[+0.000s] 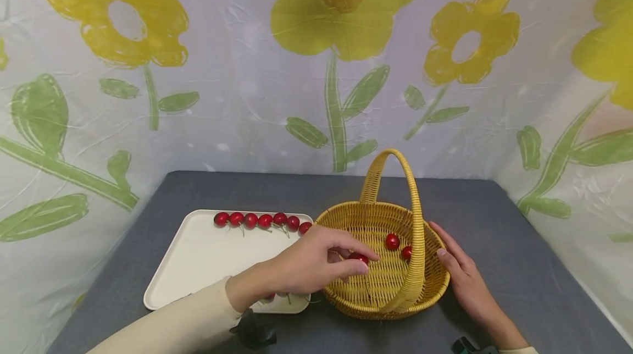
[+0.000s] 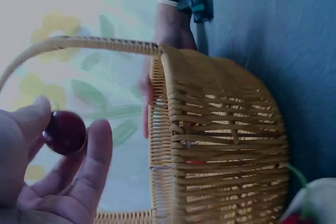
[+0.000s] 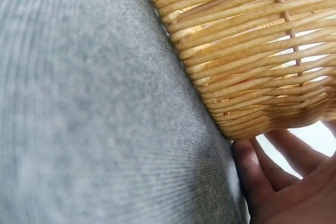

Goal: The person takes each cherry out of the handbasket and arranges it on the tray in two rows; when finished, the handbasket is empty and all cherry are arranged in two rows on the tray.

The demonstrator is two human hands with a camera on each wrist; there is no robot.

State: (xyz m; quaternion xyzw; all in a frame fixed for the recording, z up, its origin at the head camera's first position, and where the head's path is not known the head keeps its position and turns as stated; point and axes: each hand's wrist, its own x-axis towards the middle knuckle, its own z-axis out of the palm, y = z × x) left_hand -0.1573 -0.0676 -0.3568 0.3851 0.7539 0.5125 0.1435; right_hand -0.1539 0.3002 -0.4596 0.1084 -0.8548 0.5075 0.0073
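Over the basket's left half, my left hand [image 1: 316,258] pinches a dark red cherry [image 2: 65,132] between thumb and fingers. The yellow wicker basket [image 1: 341,307] stands upright, its tall arched handle [image 1: 418,227] crossing the middle. Two red cherries, one a whole round cherry [image 1: 392,241] and the other a cherry [image 1: 406,253] partly covered by the handle, lie on its floor. At the basket's right side is my right hand [image 1: 467,282], its fairly straight fingers [image 3: 286,150] against the outer wall and its thumb on the rim.
Left of the basket lies a white tray [image 1: 198,255]. Several cherries [image 1: 250,220] with green stems line its back edge; a few at its front edge are partly hidden by my left arm. Grey cloth [image 1: 277,189] covers the table, and a flower-printed curtain [image 1: 222,95] surrounds it.
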